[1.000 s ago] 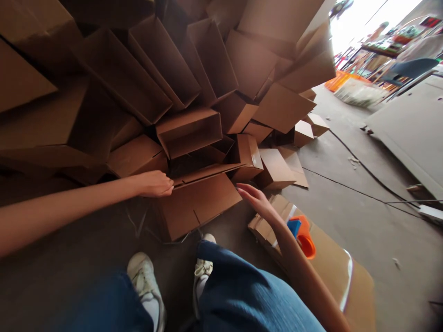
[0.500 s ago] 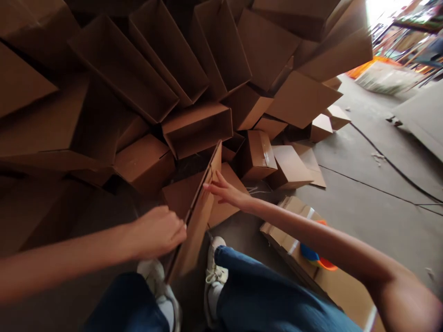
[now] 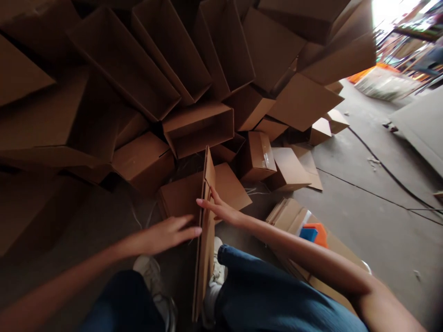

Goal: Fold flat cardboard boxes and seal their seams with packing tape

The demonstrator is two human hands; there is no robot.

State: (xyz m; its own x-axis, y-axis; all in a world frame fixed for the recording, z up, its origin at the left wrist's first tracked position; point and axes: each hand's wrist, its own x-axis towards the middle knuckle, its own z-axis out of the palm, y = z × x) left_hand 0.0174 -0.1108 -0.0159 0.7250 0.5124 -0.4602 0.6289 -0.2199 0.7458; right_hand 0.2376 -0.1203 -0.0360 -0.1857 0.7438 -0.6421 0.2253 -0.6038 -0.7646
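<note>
A flattened cardboard box (image 3: 207, 230) stands on edge between my feet, its narrow side facing me. My left hand (image 3: 169, 235) is beside its left face, palm down with fingers apart; the thumb tip reaches the near edge. My right hand (image 3: 224, 213) is against the box from the right. Its fingers are spread, one lying across the upper edge and another pointing up along the right face. Behind the standing box, a brown cardboard piece (image 3: 233, 186) lies on the floor.
A large heap of open cartons (image 3: 199, 127) fills the left and far side. A taped small box (image 3: 258, 157) stands at its foot. To my right lies a stack of flattened cartons (image 3: 287, 214) with an orange and blue object (image 3: 316, 234) on top. A dark cable (image 3: 387, 161) crosses the floor.
My left hand has opened from a closed grip on the box's edge. The flattened box has turned from a slant to nearly straight up and down in view. My right hand stays against it, slightly lower.
</note>
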